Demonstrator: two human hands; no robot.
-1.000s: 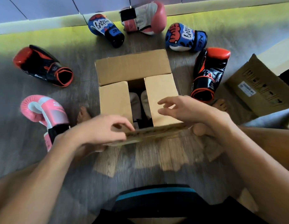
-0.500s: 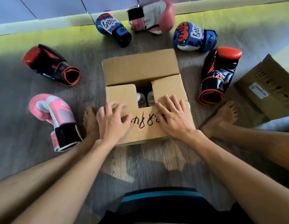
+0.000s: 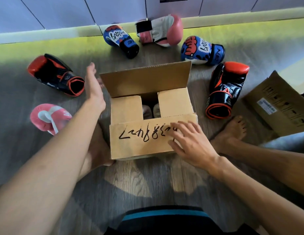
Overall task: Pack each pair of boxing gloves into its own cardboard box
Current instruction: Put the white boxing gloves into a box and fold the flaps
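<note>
Six gloves lie loose on the wooden floor (image 3: 148,184) as a seated person closes the first cardboard box (image 3: 178,106), which stands between their bare feet. A pale pair of gloves (image 3: 151,111) shows through the gap between the two side flaps, both already folded in. The right hand (image 3: 190,143) lies flat on the near flap (image 3: 141,141), fingers spread over the black handwriting, pressing it down. The left hand (image 3: 93,89) is stretched out beside the box's far left corner, fingers straight and close together, holding nothing; it looks bound for the far flap (image 3: 144,82), which stands upright.

By this look, one pair is packed and its box lacks only that last flap. Three pairs wait unpacked, each split up: a left black-and-red glove (image 3: 56,75) and a right black-and-red glove (image 3: 226,89) flank the box; a left blue glove (image 3: 119,39) and a right blue glove (image 3: 202,50) lie beyond it, with a pink-and-white glove (image 3: 159,31) between them by the wall; a pink glove (image 3: 47,117) sits under the left forearm. A second cardboard box (image 3: 277,102) lies at the far right, partly out of view; whether a third and fourth are at hand cannot be seen.
</note>
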